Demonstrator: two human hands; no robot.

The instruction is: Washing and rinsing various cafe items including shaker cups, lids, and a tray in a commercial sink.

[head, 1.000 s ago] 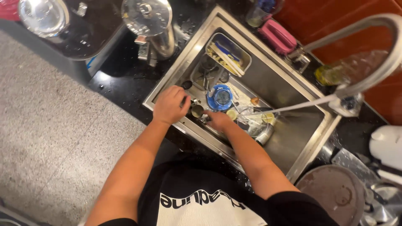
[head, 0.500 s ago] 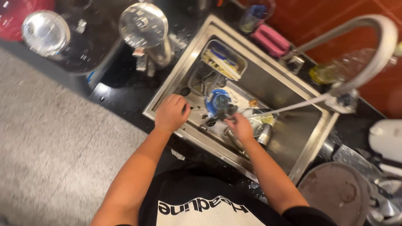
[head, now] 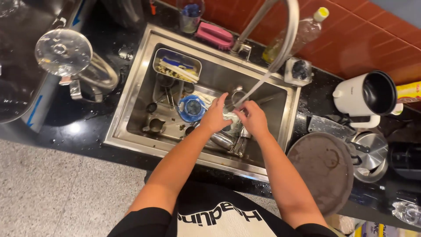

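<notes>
Both hands working on a steel item under the tap, mid-sink.

Left hand (head: 215, 117) and right hand (head: 253, 118) are both curling around a small steel vessel (head: 231, 124), water stream (head: 256, 87) hitting it, near the middle of the sink (head: 131, 112). A blue-rimmed strainer (head: 191, 108) is sitting just beside the left hand, a pink sponge (head: 214, 35) is lying on the sink's back edge.
</notes>
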